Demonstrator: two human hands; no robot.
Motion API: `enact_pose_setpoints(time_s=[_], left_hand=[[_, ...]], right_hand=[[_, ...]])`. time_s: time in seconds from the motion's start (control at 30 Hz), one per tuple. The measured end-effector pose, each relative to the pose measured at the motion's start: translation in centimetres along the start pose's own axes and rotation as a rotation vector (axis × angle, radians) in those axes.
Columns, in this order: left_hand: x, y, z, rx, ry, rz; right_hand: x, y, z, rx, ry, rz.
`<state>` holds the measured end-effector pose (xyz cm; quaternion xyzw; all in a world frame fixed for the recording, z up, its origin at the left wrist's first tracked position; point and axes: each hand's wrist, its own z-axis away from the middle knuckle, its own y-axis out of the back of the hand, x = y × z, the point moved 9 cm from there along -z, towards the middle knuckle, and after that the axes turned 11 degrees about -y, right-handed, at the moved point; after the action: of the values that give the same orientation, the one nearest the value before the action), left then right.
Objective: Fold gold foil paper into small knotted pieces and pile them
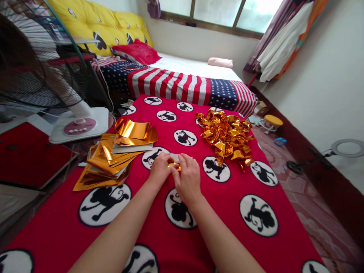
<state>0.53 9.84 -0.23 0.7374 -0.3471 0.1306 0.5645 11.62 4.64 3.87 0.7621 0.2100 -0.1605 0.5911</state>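
Near the middle of the red cloth [148, 235] with monkey prints, my left hand [161, 167] and my right hand [187, 176] are close together, fingers bent around one small gold foil piece [174, 165]. Most of that piece is hidden by the fingers; a greyish edge shows beyond them. To the left lies a loose stack of flat gold foil sheets [110, 155], some with grey backs. On the right is a heap of folded, crumpled gold foil pieces [227, 132].
A fan [76, 121] stands at the left beside a red board [25, 155]. Beyond the cloth is a bed [182, 85] with a striped cover. A yellow stool [273, 120] and a ring-shaped stand [348, 148] are on the floor at right.
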Motion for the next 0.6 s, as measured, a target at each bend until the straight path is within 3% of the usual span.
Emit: enact_pose_setpoints(time_s=[0.1,0.23,0.6], left_hand=[[0.1,0.2,0.1,0.009,-0.006,-0.008],[0.2,0.5,0.3,0.037,-0.004,0.023],[0.0,0.0,0.5,0.042,-0.011,0.057]], right_hand=[[-2.2,-3.2,1.8,-0.151,0.067,-0.051],[-1.3,-5.4,2.6,-0.237,0.007,-0.047],[3.9,-2.8,3.3,-0.263,-0.042,0.251]])
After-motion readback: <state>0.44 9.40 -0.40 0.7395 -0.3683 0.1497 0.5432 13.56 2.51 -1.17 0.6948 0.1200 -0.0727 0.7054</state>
